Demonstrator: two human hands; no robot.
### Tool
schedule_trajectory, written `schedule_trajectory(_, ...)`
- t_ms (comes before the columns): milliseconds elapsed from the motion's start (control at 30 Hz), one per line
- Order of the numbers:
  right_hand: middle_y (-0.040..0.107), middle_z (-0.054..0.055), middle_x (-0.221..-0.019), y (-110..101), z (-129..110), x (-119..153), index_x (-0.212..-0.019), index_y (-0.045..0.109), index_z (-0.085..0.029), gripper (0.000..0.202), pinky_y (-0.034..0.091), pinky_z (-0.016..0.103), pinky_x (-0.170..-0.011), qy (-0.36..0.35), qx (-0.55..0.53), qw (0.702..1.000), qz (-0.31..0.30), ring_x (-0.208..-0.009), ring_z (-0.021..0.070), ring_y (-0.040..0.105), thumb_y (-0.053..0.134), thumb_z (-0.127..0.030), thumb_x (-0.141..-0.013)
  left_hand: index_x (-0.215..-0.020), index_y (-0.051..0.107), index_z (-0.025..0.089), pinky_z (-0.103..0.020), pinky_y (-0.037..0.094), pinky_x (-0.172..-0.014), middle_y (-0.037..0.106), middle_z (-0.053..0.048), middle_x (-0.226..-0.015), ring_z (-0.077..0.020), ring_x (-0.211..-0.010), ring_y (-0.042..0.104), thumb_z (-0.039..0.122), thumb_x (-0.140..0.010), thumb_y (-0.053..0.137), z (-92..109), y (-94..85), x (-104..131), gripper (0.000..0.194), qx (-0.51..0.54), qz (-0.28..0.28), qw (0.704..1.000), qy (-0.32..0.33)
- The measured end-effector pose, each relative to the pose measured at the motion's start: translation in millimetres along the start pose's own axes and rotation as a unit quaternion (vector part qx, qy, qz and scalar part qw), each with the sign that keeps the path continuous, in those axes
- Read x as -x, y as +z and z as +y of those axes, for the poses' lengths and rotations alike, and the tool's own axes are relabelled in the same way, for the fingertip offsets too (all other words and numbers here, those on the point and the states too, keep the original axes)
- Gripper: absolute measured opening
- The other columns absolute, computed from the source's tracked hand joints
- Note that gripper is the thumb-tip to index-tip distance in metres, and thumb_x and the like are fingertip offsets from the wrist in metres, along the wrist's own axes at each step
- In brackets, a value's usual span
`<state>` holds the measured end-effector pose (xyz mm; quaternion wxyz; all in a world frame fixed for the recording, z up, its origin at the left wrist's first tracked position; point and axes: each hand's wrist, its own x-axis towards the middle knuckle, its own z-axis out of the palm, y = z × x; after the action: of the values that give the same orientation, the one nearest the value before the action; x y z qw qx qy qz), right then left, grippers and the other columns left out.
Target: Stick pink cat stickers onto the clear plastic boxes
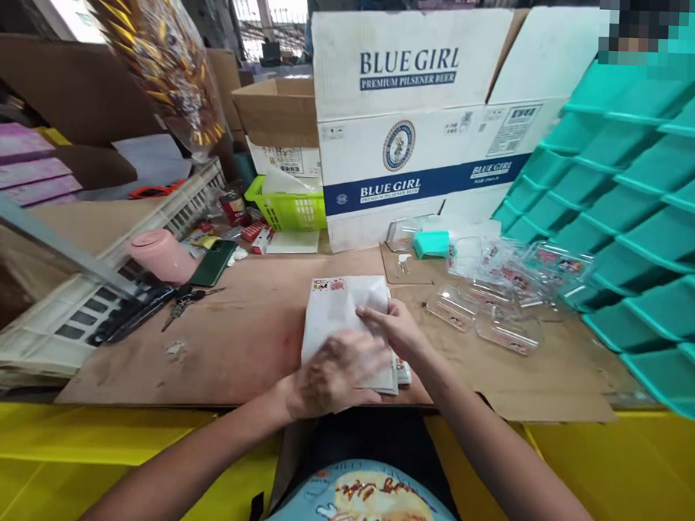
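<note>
While I am watching remotely through the head camera, the white sheets (324, 328) are lying midway along the near edge of the bench (253, 341), presumably for easy reach. The right hand (402, 327) is pinching their right edge between its fingers, thumb uppermost, probably steadying them. The left hand (339, 370) is crossing their lower part, too blurred for me to tell whether its fingers are gripping. Clear trays (510, 334) are occupying the bench's right side, and keys (179, 306) are lying towards its left edge, both apparently kept aside from the handling.
</note>
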<state>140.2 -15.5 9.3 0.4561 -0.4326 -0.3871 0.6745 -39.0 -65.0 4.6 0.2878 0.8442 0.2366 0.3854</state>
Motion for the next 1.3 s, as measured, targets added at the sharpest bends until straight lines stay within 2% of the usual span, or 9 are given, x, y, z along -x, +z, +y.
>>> schedule_trajectory(133, 0.074, 0.007, -0.080, -30.6, 7.3, 21.4, -0.086, 0.071, -0.011, 0.041, 0.051, 0.025, -0.056, -0.008, 0.025, 1.000, 0.008, -0.062, 0.0160, 0.066, 0.084, -0.043, -0.064, -0.115, 0.068, 0.020, -0.040, 0.045, -0.102, 0.069, -0.011, -0.116, -0.0245, -0.111, 0.062, 0.036, -0.066, 0.085, -12.4, -15.2, -14.5, 0.054, 0.153, 0.262, 0.913, -0.273)
schedule_trajectory(233, 0.075, 0.010, -0.091, -41.7, 15.0, 32.0, -0.094, 0.070, -0.013, 0.039, 0.055, 0.031, -0.063, -0.064, 0.116, 0.991, 0.016, -0.074, 0.0215, 0.069, 0.077, -0.046, -0.074, -0.092, 0.072, 0.014, -0.033, 0.054, -0.082, 0.074, -0.009, -0.094, -0.0186, -0.082, 0.068, 0.035, -0.064, 0.085, -19.4, -16.3, -28.7, 0.037, 0.375, 0.268, 0.808, -0.367)
schedule_trajectory(300, 0.072, 0.013, -0.107, -43.0, 15.0, 37.2, -0.106, 0.069, -0.016, 0.037, 0.056, 0.039, -0.077, -0.197, 0.227, 0.948, 0.104, -0.093, 0.0260, 0.067, 0.074, -0.042, -0.079, -0.081, 0.072, 0.013, -0.028, 0.053, -0.072, 0.074, -0.006, -0.082, -0.0144, -0.069, 0.066, 0.032, -0.061, 0.086, -20.3, -11.0, -34.1, 0.031, 0.416, 0.281, 0.779, -0.377)
schedule_trajectory(433, 0.064, 0.010, -0.124, -32.4, -1.2, 42.9, -0.119, 0.066, -0.026, 0.032, 0.042, 0.051, -0.102, -0.445, 0.459, 0.748, 0.178, -0.121, 0.0285, 0.052, 0.066, -0.024, -0.088, -0.078, 0.074, 0.014, -0.023, 0.049, -0.068, 0.073, -0.003, -0.078, -0.0119, -0.066, 0.062, 0.031, -0.064, 0.085, -16.7, 3.9, -37.3, 0.025, 0.372, 0.237, 0.825, -0.354)
schedule_trajectory(533, 0.068, 0.007, -0.116, -20.7, -11.5, 37.8, -0.111, 0.070, -0.030, 0.024, 0.042, 0.051, -0.099, -0.459, 0.542, 0.696, 0.100, -0.118, 0.0282, 0.051, 0.058, -0.019, -0.092, -0.080, 0.074, 0.016, -0.022, 0.046, -0.066, 0.069, -0.001, -0.078, -0.0118, -0.067, 0.059, 0.034, -0.074, 0.078, -13.4, 11.0, -38.0, 0.020, 0.329, 0.196, 0.866, -0.322)
schedule_trajectory(800, 0.069, 0.007, -0.093, -13.1, -2.6, 23.4, -0.102, 0.072, -0.024, 0.015, 0.046, 0.043, -0.087, -0.467, 0.517, 0.713, 0.083, -0.094, 0.0245, 0.051, 0.063, -0.024, -0.090, -0.082, 0.072, 0.019, -0.027, 0.045, -0.077, 0.062, -0.005, -0.083, -0.0178, -0.081, 0.057, 0.033, -0.091, 0.058, -12.0, 4.2, -36.3, 0.022, 0.149, 0.136, 0.951, -0.233)
schedule_trajectory(933, 0.067, 0.006, -0.081, -12.8, -1.3, 23.6, -0.095, 0.072, -0.021, 0.015, 0.048, 0.038, -0.078, -0.452, 0.463, 0.761, 0.041, -0.084, 0.0216, 0.053, 0.058, -0.018, -0.092, -0.087, 0.067, 0.018, -0.030, 0.046, -0.082, 0.060, -0.007, -0.088, -0.0186, -0.086, 0.057, 0.024, -0.095, 0.049, -16.2, 6.8, -33.7, 0.020, 0.023, 0.101, 0.980, -0.168)
schedule_trajectory(1167, 0.063, 0.003, -0.070, -35.1, 3.3, 4.6, -0.073, 0.068, -0.019, 0.022, 0.044, 0.030, -0.062, -0.322, 0.313, 0.887, 0.107, -0.068, 0.0179, 0.057, 0.064, -0.034, -0.089, -0.079, 0.064, 0.017, -0.026, 0.047, -0.076, 0.059, -0.005, -0.082, -0.0158, -0.081, 0.056, 0.024, -0.095, 0.048, -23.5, 16.3, -36.8, 0.024, 0.027, 0.095, 0.981, -0.167)
schedule_trajectory(1300, 0.062, 0.002, -0.070, -34.4, -6.2, 9.6, -0.075, 0.070, -0.020, 0.019, 0.044, 0.030, -0.068, -0.357, 0.326, 0.865, 0.135, -0.071, 0.0179, 0.055, 0.067, -0.035, -0.086, -0.091, 0.067, 0.016, -0.025, 0.049, -0.073, 0.066, -0.006, -0.088, -0.0164, -0.082, 0.061, 0.032, -0.089, 0.058, -33.8, 19.4, -34.4, 0.019, 0.159, 0.145, 0.943, -0.252)
